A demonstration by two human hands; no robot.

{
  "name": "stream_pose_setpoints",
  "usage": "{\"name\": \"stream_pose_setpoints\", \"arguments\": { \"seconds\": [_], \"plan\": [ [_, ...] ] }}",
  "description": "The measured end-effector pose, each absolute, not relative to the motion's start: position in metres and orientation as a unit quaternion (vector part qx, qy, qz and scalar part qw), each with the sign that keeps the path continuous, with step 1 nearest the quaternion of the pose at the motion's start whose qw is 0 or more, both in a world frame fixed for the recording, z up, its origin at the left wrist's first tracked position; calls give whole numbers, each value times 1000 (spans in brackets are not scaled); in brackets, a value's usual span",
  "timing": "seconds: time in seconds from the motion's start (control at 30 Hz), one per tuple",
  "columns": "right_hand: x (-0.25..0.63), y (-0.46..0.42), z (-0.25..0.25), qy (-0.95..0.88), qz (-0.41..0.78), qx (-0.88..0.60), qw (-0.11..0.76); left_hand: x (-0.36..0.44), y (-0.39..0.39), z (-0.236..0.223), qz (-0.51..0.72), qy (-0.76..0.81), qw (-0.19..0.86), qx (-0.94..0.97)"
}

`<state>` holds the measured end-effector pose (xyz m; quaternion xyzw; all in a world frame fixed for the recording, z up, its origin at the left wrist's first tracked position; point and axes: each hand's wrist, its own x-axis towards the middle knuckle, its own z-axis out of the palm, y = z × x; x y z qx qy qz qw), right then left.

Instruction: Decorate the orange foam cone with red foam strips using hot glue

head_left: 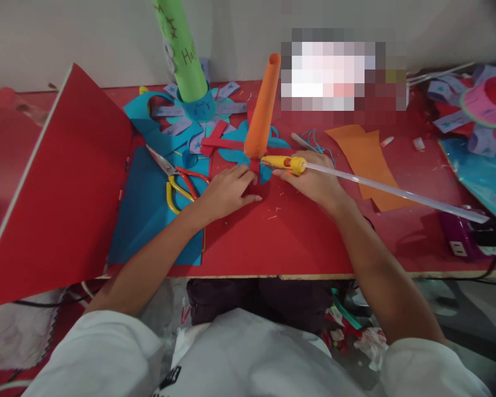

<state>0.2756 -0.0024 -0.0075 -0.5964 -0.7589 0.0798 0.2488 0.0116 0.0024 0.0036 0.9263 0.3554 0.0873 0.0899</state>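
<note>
My right hand (314, 179) is wrapped round a yellow hot glue gun (284, 163), its nozzle pointing left. A long clear glue stick (388, 189) sticks out of its back end. At the nozzle is a red paper strip (254, 165), and the bent fingers of my left hand (231, 190) hold its near end. More red strips (225, 144) spread from the foot of an orange paper tube (263, 110), which stands upright, tilted slightly right. Under it lies a blue scalloped paper piece (233, 154), partly hidden by the strips and my hands.
Scissors (165, 162) and red-and-yellow-handled tools rest on blue sheets (149, 220) at left, beside a raised red board (70, 182). Behind stands a green paper tube (184, 55). Orange paper (367, 165), a pink ring (488, 102) and a purple socket box (458, 234) lie right.
</note>
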Motion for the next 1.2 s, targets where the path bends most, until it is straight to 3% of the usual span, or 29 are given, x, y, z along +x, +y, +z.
{"name": "stream_pose_setpoints", "arguments": {
  "seconds": [0.3,0.5,0.6,0.73,0.9,1.2],
  "plan": [
    [286,-3,-10,-744,99,-587,303,12,3,2,97,365,100,921],
    [293,-6,-6,-728,87,-591,338,10,4,9,227,399,223,860],
    [294,-7,-3,-717,83,-606,335,15,22,31,324,473,169,802],
    [295,-6,-4,-708,79,-599,366,31,70,71,363,499,118,778],
    [300,-4,-4,-682,42,-636,359,54,110,82,331,446,173,813],
    [312,3,-11,-640,-6,-643,419,61,98,93,326,412,165,835]
  ]
}}
